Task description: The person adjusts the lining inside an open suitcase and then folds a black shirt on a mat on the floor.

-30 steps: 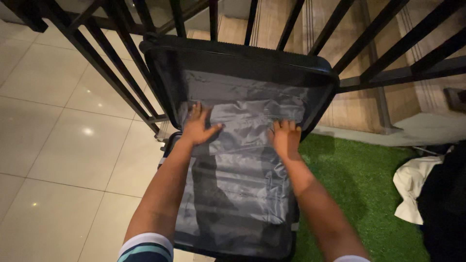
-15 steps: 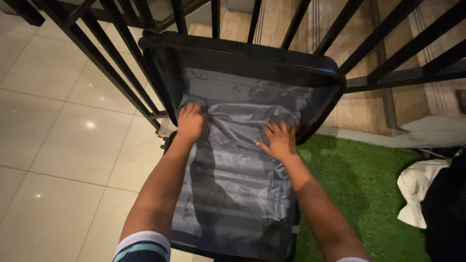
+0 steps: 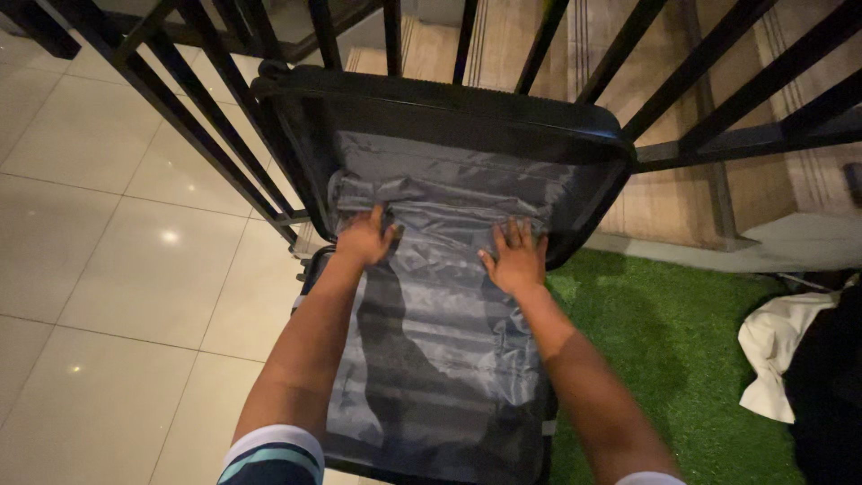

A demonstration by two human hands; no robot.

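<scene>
— Since the half-second-earlier view: left hand (image 3: 365, 239) down a little from the lining's upper left corner, fist loosened; right hand (image 3: 515, 258) barely shifted, fingers straighter now. More fabric bunched between the two.

— Position of the lining?

— Grey lining (image 3: 431, 341), glossy and wrinkled, covering the inside of the black hard-shell suitcase (image 3: 431, 112). Suitcase open, propped against the black metal railing (image 3: 193, 126), long axis running away from the body, up the frame. Bunched fold of lining (image 3: 444, 205) lying crosswise just beyond both sets of fingertips.

— Hands?

— Left: fingers curled, gripping a pinch of lining near the left wall of the case. Right: spread flat, palm down, pressing the fabric near the right wall. Both touching the lining, level with each other, neither clearly nearer the fold.

— Direction of the fold from the hands?

— Straight ahead, toward the railing; reachable from either side.

— Surroundings?

— Glossy cream floor tiles (image 3: 99, 269) on the left, green artificial turf (image 3: 682, 359) on the right, white cloth (image 3: 774, 355) against something dark at the far right edge.

— Hidden or unclear?

— Near end of the suitcase cut off by the bottom edge. Nothing visible under the lining. Left fingertips buried in fabric, exact grip hard to read. Dark mass beside the white cloth unidentifiable.
</scene>
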